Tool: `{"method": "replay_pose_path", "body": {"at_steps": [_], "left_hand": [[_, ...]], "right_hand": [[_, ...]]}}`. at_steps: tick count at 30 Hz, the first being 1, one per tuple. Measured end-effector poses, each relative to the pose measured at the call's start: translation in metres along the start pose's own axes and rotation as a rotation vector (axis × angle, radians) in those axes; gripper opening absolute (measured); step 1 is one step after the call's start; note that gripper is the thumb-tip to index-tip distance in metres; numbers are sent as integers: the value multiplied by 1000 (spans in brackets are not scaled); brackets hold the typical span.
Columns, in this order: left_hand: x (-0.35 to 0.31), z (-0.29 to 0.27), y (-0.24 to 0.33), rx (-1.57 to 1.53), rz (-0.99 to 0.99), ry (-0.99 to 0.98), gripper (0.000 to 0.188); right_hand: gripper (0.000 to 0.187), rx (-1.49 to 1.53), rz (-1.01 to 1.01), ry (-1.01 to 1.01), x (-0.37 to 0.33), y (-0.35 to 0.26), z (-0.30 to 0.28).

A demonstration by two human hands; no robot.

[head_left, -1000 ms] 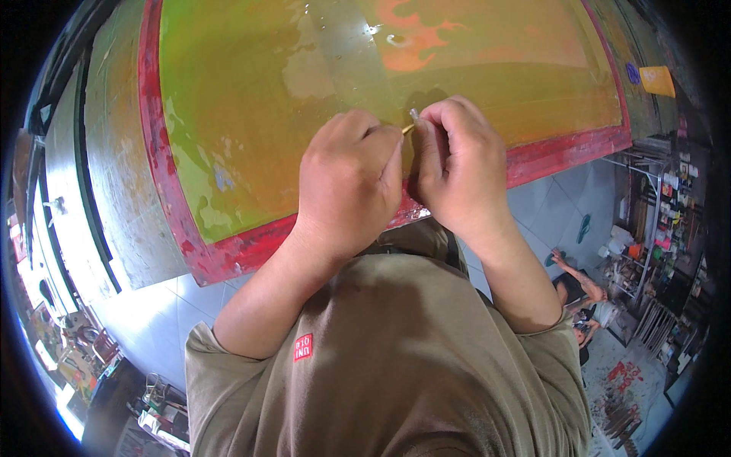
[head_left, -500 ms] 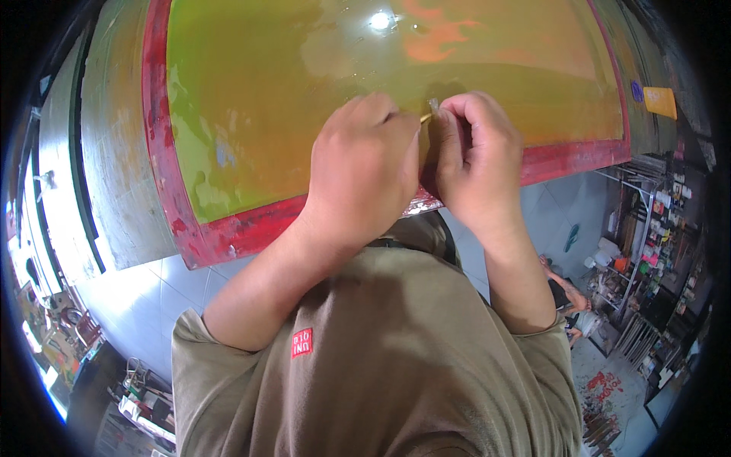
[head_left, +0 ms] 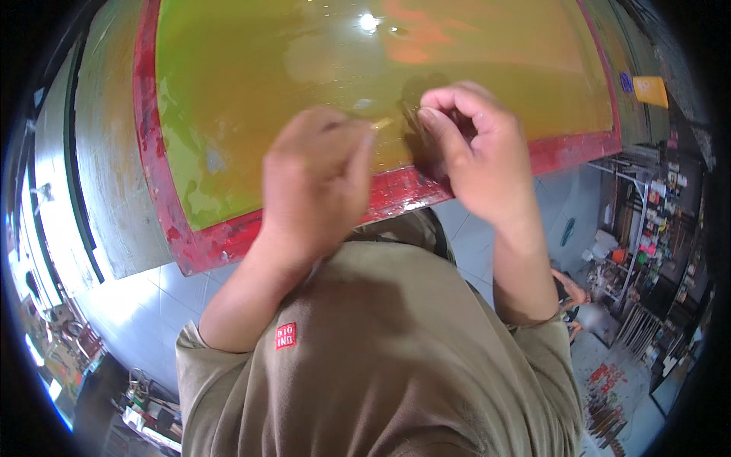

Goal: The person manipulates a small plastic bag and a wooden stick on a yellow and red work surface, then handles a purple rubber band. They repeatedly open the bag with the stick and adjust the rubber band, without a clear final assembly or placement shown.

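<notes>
Small yellow piece (head_left: 382, 123): off the surface, at the fingertips of the left hand (head_left: 316, 183), above the yellow-green panel (head_left: 244, 99). Left hand blurred; thumb and forefinger appear to pinch the piece. Right hand (head_left: 485, 152): thumb and forefinger curl toward each other over a shadow on the panel; cannot tell whether they meet or hold anything. Hands are apart, the piece clear of the right one.

Done, as far as visible: piece picked up; yellow-green layer covers the panel within its red border (head_left: 392, 194), with an orange flame-shaped patch (head_left: 419, 38) near the top. Not yet done: piece not set down. Judged mid-handling; amount left cannot be read from this view. Panel lies on the grey counter (head_left: 114, 183); yellow cup (head_left: 649, 91) beyond its right edge.
</notes>
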State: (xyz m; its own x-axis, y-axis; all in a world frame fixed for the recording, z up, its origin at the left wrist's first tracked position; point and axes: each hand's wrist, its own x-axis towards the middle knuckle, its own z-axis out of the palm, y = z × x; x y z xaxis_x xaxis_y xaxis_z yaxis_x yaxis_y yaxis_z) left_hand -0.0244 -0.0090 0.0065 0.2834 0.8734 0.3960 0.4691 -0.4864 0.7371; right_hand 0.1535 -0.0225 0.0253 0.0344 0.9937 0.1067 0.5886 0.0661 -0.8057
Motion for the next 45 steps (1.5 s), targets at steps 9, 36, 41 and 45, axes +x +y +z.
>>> {"method": "replay_pose_path", "body": {"at_steps": [9,36,41,45], "left_hand": [[7,5,29,-72,-216,231,12],[26,92,80,424,-222,365,35],[46,129,99,537,-225,551,33],[72,187,131,498,-305,516,31]], "right_hand": [[19,416,39,-27,10,28,-63],[32,-375,317,576,81,275,-343],[54,-665,158,512,79,320,-393],[37,-632,57,243,82,343,-388]]}}
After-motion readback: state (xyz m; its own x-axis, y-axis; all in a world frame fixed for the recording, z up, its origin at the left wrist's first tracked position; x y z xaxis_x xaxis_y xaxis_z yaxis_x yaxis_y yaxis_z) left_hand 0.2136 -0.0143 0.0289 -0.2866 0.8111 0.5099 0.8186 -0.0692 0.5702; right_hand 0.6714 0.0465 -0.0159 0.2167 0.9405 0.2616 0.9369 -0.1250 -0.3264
